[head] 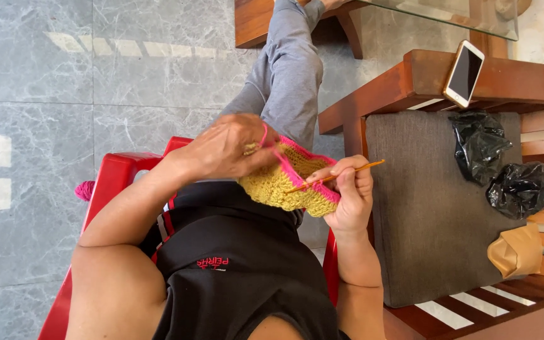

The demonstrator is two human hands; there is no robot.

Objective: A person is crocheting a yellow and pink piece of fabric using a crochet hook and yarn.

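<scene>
Left hand point(231, 148) pinches the yellow crochet piece point(288, 182) w/ pink yarn point(264, 133) looped over a finger. Right hand point(351, 198) grips the orange crochet hook point(341, 174), tip in the work (held over the lap). Phone point(464, 73) on wooden armrest point(423, 79) nearby.

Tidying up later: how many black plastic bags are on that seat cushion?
2: one black bag near the phone, the other black bag beside it, nearer the tan bag. None looks hidden.
</scene>
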